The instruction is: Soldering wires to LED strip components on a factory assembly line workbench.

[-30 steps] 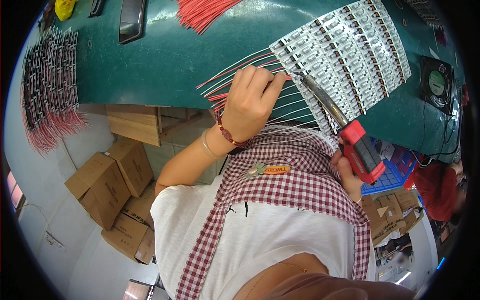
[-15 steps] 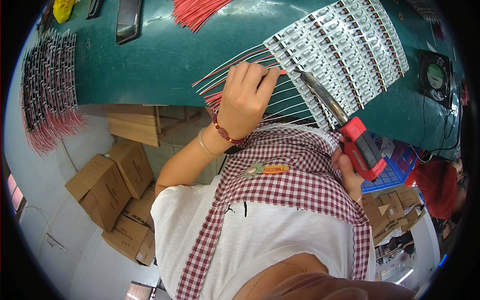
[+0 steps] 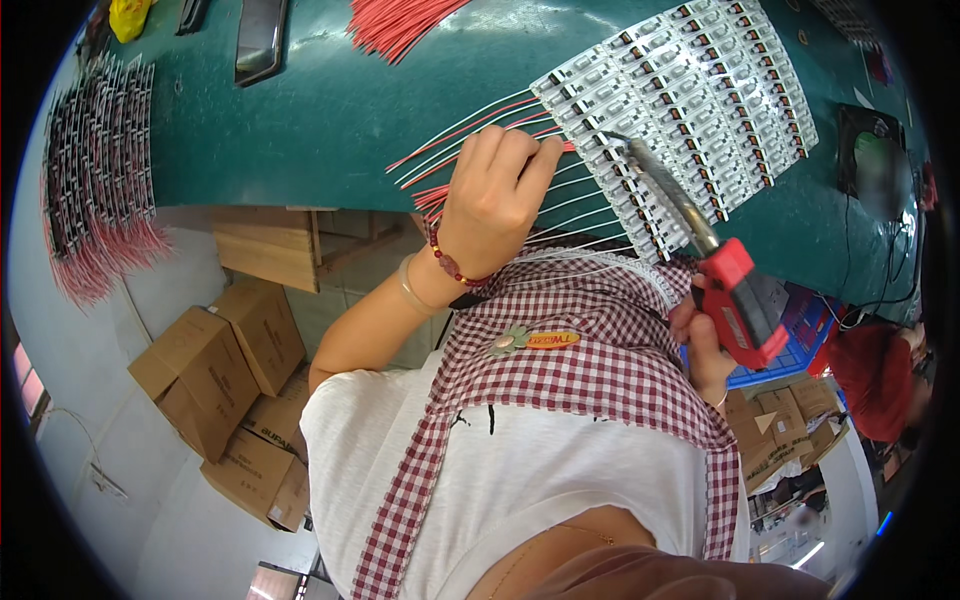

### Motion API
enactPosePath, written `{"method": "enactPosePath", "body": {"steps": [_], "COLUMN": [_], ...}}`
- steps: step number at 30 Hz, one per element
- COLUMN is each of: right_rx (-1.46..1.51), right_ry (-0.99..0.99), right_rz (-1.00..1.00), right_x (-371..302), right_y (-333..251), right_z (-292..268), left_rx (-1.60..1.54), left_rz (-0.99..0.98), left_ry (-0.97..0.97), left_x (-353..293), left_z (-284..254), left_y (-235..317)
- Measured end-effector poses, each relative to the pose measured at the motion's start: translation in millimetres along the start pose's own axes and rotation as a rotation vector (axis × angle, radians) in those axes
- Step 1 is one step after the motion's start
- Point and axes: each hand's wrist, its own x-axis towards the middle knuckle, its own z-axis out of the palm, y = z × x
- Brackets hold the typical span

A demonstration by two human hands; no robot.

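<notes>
1. while the left hand [image 3: 492, 200] rests at the near edge of the dark green work table [image 3: 330, 110], its fingers lie curled and pressed down on thin red and white wires [image 3: 470, 125] fanning out from a sheet of small white led circuit modules [image 3: 690, 100].
2. the right hand [image 3: 705, 345] is closed around the red handle of a soldering iron [image 3: 735, 300]; its metal shaft slants up so the tip meets the near-left edge of the module sheet, just beside the left fingertips.
3. a loose bundle of red wires [image 3: 400, 22] lies at the table's far side.
4. finished wired modules [image 3: 95, 180] hang in rows over the left end.
5. brown cardboard boxes [image 3: 215, 370] sit on the floor below.
</notes>
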Motion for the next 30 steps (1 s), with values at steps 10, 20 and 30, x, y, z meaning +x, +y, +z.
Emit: {"method": "enactPosePath", "body": {"steps": [10,20,30], "right_rx": [0.215,0.05,0.248], "right_ry": [0.547,1.177,0.429], "right_rz": [-0.547,-0.272,-0.426], "right_x": [7,85,20], "right_y": [-34,-16,-12], "right_z": [-113,-240,-111], "left_rx": [0.045,0.111,-0.034], "left_rz": [-0.061,-0.034,0.001], "left_ry": [-0.05,0.079,0.051], "left_x": [7,6,-6], "left_z": [-4,-13,3], "left_y": [5,13,28]}}
